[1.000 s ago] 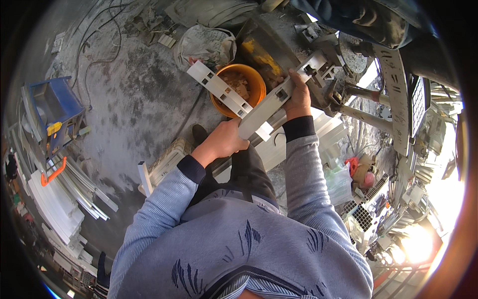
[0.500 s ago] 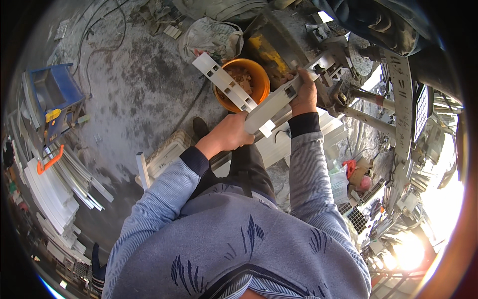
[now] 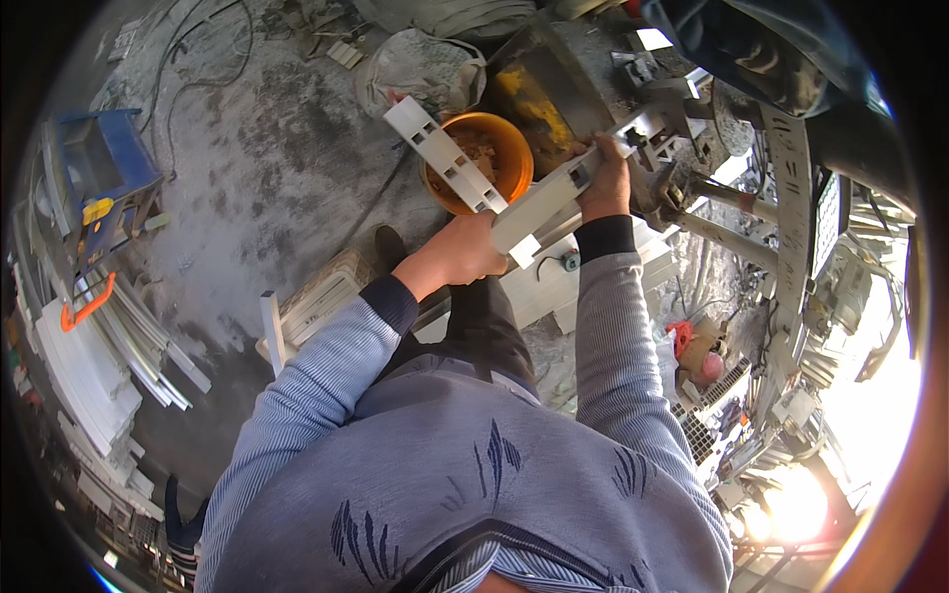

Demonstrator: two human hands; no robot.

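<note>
My left hand (image 3: 455, 255) is closed around the near left end of a pale rectangular metal profile (image 3: 539, 215). At its far right end, beside a small square cutout, my right hand (image 3: 605, 186) grips the same profile. The right end lies close to a metal machine fixture (image 3: 657, 148); whether they touch, I cannot tell. Just beyond my left hand, a second white profile (image 3: 427, 138) with several square cutouts extends over an orange bucket (image 3: 517, 163) holding brownish scraps. The left fingertips are partly hidden.
Beyond the bucket are a pale sack (image 3: 425, 71) and a yellow-marked dark metal box (image 3: 583, 94). Long white profiles (image 3: 84, 381) and a blue stand (image 3: 129, 153) lie left. Below my hands are more pale profiles (image 3: 544, 287). A steel beam (image 3: 789, 198) stands right.
The held profile and both hands have shifted only slightly, with the left hand a little to the right. The whole view has turned a little. Both hands keep their grip.
</note>
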